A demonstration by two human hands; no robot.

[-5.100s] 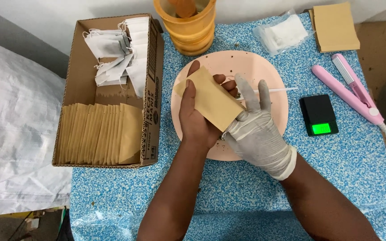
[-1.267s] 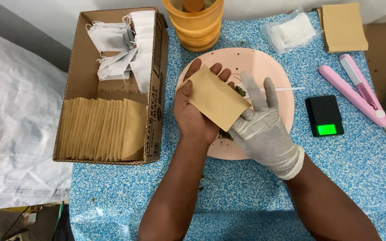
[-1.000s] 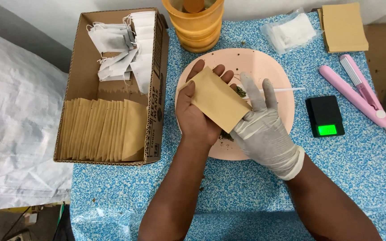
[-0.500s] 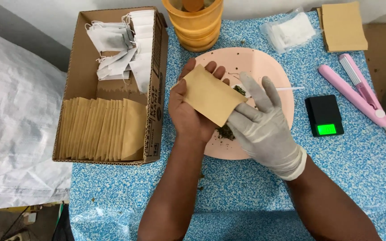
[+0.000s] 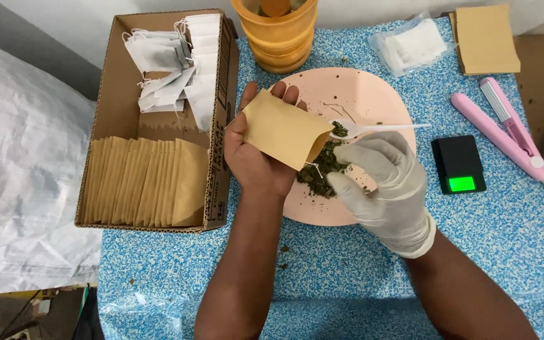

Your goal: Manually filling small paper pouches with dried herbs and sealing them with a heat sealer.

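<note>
Blue speckled cloth covers the surface [image 5: 492, 239], with a pink plate [image 5: 373, 94] at its middle holding a loose heap of dried green leaf [image 5: 319, 173]. Over the plate's left edge, the bare left hand [image 5: 256, 157] lies palm up, fingers curled round a tan paper pouch [image 5: 281, 129] whose mouth faces right. The gloved right hand [image 5: 382, 182] is closed on a white plastic spoon [image 5: 373, 129], its leaf-laden bowl at the pouch's mouth. The pouch looks light, thin and easily creased, best held by its edges; the leaf is crumbly and likely to scatter. A cardboard box [image 5: 118, 75] at left holds more pouches and white tea bags; a black pocket scale [image 5: 458, 165] sits right.
</note>
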